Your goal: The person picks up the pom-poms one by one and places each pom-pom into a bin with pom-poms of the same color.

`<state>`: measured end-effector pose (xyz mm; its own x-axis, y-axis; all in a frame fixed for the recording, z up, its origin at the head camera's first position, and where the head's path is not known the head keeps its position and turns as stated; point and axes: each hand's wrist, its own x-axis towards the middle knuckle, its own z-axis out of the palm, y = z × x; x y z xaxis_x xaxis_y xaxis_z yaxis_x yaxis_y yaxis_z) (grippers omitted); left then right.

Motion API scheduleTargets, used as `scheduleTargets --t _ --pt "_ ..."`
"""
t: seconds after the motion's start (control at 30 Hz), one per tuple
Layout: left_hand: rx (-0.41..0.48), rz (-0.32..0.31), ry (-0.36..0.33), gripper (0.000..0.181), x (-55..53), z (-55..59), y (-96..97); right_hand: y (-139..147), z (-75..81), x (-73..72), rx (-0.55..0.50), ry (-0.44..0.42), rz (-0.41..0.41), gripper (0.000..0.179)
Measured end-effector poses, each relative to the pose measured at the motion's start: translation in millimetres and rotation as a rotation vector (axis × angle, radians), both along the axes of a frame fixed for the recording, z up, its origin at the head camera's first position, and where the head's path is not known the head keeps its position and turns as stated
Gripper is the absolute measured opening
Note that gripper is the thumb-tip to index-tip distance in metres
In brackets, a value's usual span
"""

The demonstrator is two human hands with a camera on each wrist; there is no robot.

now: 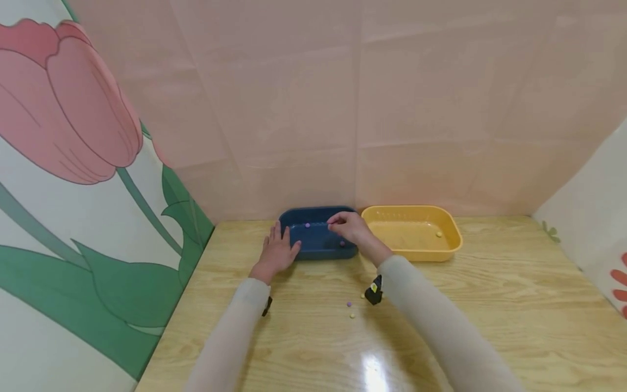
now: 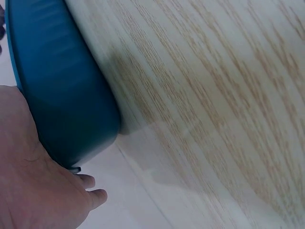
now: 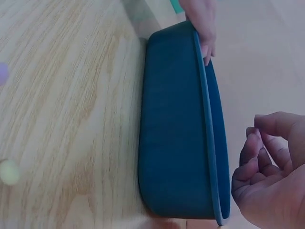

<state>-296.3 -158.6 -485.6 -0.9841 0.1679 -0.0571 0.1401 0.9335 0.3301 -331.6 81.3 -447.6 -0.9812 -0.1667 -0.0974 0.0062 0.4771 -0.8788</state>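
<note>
My left hand (image 1: 277, 252) rests at the left end of the blue tray (image 1: 318, 255), its fingers spread over the rim. My right hand (image 1: 354, 228) is above the tray's right half, thumb and forefinger brought together in a pinch. At those fingertips a small purple ball (image 1: 330, 222) seems to show, mostly hidden by the fingers. One purple ball (image 1: 307, 225) lies in the tray towards the back, and another purple ball (image 1: 342, 243) lies near its front right. In the right wrist view the blue tray (image 3: 176, 124) stands beside the pinching fingers.
To the right, touching or nearly touching the blue tray, stands a yellow tray (image 1: 426, 255) with a yellow ball (image 1: 438, 234) inside. On the wooden table (image 1: 303, 337) lie a purple ball (image 1: 349, 304) and a few yellow balls (image 1: 352, 316). A pink-covered wall rises behind both trays.
</note>
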Motion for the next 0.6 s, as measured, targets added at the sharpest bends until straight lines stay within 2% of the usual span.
scheduleTargets --t 0.13,0.6 --pt "-0.023 0.005 0.003 0.072 -0.3 -1.7 0.0 -3 -3.6 -3.9 -0.017 -0.026 -0.011 0.026" --pt "-0.067 0.013 0.009 0.072 -0.8 -2.9 1.4 -5 -14.1 -12.7 -0.011 -0.004 -0.057 0.024"
